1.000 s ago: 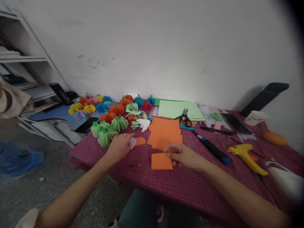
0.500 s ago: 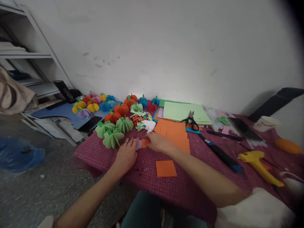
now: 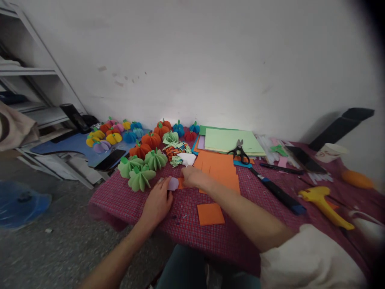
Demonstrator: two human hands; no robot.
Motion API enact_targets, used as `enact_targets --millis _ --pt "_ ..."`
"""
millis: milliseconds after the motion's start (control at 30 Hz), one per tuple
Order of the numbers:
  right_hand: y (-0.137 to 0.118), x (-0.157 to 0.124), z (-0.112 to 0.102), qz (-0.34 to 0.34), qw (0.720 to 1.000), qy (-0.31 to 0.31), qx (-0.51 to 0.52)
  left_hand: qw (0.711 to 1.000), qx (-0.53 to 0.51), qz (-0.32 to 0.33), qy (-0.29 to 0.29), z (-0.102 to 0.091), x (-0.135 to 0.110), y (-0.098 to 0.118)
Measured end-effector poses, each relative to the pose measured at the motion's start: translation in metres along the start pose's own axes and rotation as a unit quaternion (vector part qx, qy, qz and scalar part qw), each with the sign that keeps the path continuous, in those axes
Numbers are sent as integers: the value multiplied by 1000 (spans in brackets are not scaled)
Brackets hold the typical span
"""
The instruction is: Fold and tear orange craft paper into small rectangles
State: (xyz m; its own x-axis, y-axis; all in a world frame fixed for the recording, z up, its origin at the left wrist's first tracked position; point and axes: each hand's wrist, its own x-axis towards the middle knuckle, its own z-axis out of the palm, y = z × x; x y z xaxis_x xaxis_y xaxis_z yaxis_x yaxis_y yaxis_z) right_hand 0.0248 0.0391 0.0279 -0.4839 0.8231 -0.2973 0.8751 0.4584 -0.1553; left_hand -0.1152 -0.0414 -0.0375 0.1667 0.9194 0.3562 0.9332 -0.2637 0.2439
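My left hand rests low over the tablecloth, its fingers closed at the edge of a small lilac paper piece. Right beside that piece is a small strip of orange paper; whether the two overlap is hard to see. My right hand has its fingers curled at the right end of the orange strip, and its fingertips are partly hidden. Nearer to me lies a loose orange paper square. Just left of my hands stand several light green paper pumpkins.
Behind my right hand are orange sheets, paper scraps and a stack of coloured paper with black scissors. To the right lie a utility knife and a yellow glue gun. More paper pumpkins stand at the left.
My left fingers have drawn back slightly, so more of the lilac piece shows. My right fingers are more curled, with less of the orange strip visible. The whole view has shifted slightly.
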Motion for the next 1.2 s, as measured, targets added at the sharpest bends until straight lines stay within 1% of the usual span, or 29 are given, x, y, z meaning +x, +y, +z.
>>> enact_targets --millis 100,200,267,333,433,533,700,733,800,867,933,1000,1100,1200 --pt "-4 1 0 12 1000 -13 -4 1000 -12 14 -2 -2 2 -2" --pt "-4 3 -3 24 999 -32 3 999 -19 44 -12 0 5 -3" --pt "-2 3 -6 23 999 -46 17 997 -21 66 -15 2 7 -3" --pt "0 3 -8 15 998 -54 38 997 -27 77 -4 4 7 -2" --pt "4 2 -9 5 995 -42 87 997 -48 57 25 6 6 0" --pt "10 2 -6 0 986 -23 165 996 -75 31 35 6 6 0" --pt "13 7 5 8 958 -3 287 995 -88 25 27 8 6 -2" --pt "12 9 8 10 947 -1 321 995 -89 25 27 8 6 -2" --pt "10 12 14 15 915 -7 403 995 -96 24 28 9 5 -3" --pt "7 15 20 14 885 -21 466 992 -122 5 28 8 5 -3" --pt "4 17 24 10 878 -26 478 985 -168 -28 27 6 4 -4" --pt "3 16 25 5 883 -10 468 973 -221 -48 35 3 4 -3" --pt "8 11 23 -8 890 34 455 957 -280 -44 67 0 4 0" --pt "15 3 22 -45 889 89 448 938 -330 -57 87 1 6 5"
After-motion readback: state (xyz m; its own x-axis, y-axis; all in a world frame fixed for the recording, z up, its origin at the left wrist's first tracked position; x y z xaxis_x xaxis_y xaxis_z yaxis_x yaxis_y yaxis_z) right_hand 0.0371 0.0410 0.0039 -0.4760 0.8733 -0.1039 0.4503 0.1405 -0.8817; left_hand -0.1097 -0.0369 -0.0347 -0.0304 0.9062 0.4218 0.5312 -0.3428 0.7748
